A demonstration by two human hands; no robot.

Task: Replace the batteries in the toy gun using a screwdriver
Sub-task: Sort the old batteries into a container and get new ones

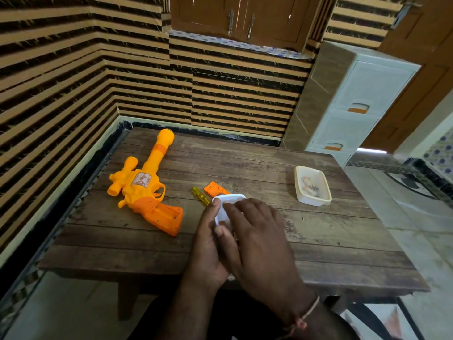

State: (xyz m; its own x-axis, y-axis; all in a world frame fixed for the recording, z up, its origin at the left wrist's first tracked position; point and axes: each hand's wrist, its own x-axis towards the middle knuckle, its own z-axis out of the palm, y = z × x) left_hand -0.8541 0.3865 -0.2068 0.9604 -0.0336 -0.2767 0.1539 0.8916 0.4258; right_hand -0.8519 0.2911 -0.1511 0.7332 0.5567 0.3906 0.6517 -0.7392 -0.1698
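Toy gun: it lies flat on the wooden table, left of the person's hands, with the barrel pointing away. The grip faces the person and its battery bay looks open, probably so that cells can go in and out without turning the toy.
Battery cover: a small orange plate right of the toy gun and well apart from it, likely put aside so it is not lost.
Screwdriver: only its yellow handle shows, between the toy gun and the cover; the tip is hidden behind the hands. It seems parked close for closing the bay later.
White lid: right of the toy gun, held up just above the table.
Left hand: its thumb and fingers curl round the near edge of the white lid.
Right hand: it lies over the lid with fingers bent on the lid's top, so both hands grasp it.
Container: far right of the toy gun, uncovered, with small items inside; whether these are batteries cannot be told. The lid probably belongs to it.
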